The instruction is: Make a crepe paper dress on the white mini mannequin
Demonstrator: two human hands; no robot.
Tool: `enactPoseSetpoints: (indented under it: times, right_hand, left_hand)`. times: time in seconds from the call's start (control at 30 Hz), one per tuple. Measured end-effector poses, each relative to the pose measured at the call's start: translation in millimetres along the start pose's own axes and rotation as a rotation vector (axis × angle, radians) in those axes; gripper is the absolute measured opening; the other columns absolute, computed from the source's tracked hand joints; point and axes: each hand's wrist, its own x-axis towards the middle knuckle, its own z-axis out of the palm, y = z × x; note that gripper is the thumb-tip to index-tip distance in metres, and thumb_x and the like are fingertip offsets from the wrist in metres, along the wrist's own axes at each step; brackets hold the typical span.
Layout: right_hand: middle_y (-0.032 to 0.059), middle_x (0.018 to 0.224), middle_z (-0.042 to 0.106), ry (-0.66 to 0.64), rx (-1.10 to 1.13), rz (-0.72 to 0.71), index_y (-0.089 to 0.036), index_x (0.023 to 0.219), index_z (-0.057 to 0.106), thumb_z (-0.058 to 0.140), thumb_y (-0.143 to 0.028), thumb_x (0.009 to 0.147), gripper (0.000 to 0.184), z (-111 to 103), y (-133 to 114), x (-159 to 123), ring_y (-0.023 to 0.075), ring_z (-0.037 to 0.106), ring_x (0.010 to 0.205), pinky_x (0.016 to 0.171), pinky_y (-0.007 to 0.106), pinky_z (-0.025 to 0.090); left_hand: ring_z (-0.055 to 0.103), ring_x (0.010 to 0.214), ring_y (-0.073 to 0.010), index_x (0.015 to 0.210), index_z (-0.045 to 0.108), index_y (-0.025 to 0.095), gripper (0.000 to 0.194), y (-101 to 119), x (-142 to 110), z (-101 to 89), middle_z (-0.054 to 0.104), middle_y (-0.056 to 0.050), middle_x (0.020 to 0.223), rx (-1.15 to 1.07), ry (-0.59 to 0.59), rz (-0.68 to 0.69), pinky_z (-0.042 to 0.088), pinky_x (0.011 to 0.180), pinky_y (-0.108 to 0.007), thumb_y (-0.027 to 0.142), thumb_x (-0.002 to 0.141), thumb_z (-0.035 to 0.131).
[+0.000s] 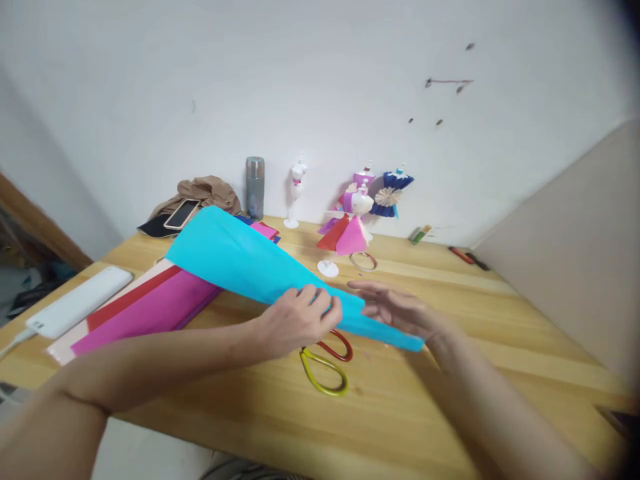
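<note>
At the left of the desk [250, 400], a white device [80, 301] with a cable lies beside layered pink, red and magenta sheets [150, 307]. Behind them, a phone [183, 215] rests against brown cloth [210, 190]. A blue sheet [240, 257] slants from above those sheets, wide end left, to a narrow end at the right, near the middle of the desk. A grey bottle [255, 188] stands by the wall. The left hand [301, 317] has its fingers curled down onto the blue sheet, gripping it, just above scissors [329, 393] whose blades are hidden. Behind stands a small dress form [353, 233] in a red and pink skirt. The right hand [397, 310] has loosely parted fingers beside the narrow end; whether they touch it, I cannot tell.
</note>
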Motion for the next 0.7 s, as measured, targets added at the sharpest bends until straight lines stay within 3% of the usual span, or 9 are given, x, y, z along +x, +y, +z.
enactPoseSetpoints:
  times: [0.07,0.17,0.27,0.4,0.5,0.6,0.7]
  right_hand:
    - [0.0143,0.112,0.075,-0.156,0.132,0.122,-0.023,0.110,0.077,0.086,-0.049,0.068,0.050,-3,8,-7,0.0230,0.072,0.082,0.072,0.038,0.057]
    - [0.0120,0.120,0.073,-0.233,0.265,0.205,-0.027,0.112,0.076,0.090,-0.037,0.065,0.051,2,18,-11,0.0159,0.068,0.072,0.067,0.032,0.056]
    - [0.0096,0.115,0.074,-0.245,0.256,0.183,-0.026,0.112,0.075,0.088,-0.036,0.070,0.045,11,25,-11,0.0139,0.067,0.069,0.059,0.027,0.056]
    - [0.0040,0.097,0.074,-0.454,0.203,0.194,-0.023,0.112,0.074,0.087,-0.042,0.071,0.047,18,31,-16,0.0125,0.066,0.064,0.056,0.026,0.058]
    - [0.0029,0.084,0.071,-0.570,0.131,0.215,-0.018,0.112,0.073,0.082,-0.055,0.074,0.054,19,32,-20,0.0109,0.064,0.060,0.052,0.022,0.054]
    - [0.0015,0.069,0.066,-0.502,-0.009,0.233,-0.013,0.100,0.071,0.070,-0.063,0.081,0.053,19,32,-22,0.0097,0.061,0.051,0.044,0.019,0.045]
    - [-0.0006,0.061,0.061,-0.389,-0.165,0.230,-0.015,0.083,0.066,0.067,-0.053,0.085,0.038,19,32,-23,0.0094,0.057,0.045,0.041,0.020,0.039]
  left_hand:
    - [0.065,0.074,-0.0234,0.127,0.060,0.014,0.036,19,-15,11.8,0.069,-0.010,0.093,-0.126,-0.183,-0.045,0.034,0.045,-0.033,0.025,0.092,0.063]
    - [0.066,0.068,-0.0242,0.106,0.067,0.018,0.038,40,-25,20.1,0.070,-0.010,0.088,-0.374,-0.370,-0.012,0.032,0.042,-0.034,0.051,0.088,0.068]
    - [0.067,0.065,-0.0246,0.088,0.067,0.019,0.031,42,-20,23.2,0.070,-0.009,0.078,-0.509,-0.443,0.051,0.032,0.042,-0.034,0.048,0.095,0.058]
    - [0.068,0.069,-0.0268,0.086,0.066,0.018,0.010,11,-4,24.2,0.071,-0.011,0.078,-0.501,-0.508,-0.022,0.036,0.047,-0.035,0.020,0.089,0.058]
    - [0.068,0.087,-0.0280,0.094,0.067,0.014,0.017,-30,7,31.4,0.072,-0.015,0.096,-0.470,-0.496,-0.150,0.048,0.068,-0.036,0.013,0.091,0.051]
    - [0.064,0.107,-0.0301,0.108,0.068,0.013,0.023,-62,16,48.4,0.072,-0.016,0.114,-0.582,-0.558,-0.048,0.049,0.088,-0.038,0.020,0.086,0.064]
    - [0.065,0.093,-0.0272,0.095,0.070,0.014,0.017,-72,23,62.8,0.074,-0.012,0.098,-0.640,-0.745,0.020,0.045,0.074,-0.032,0.019,0.080,0.068]
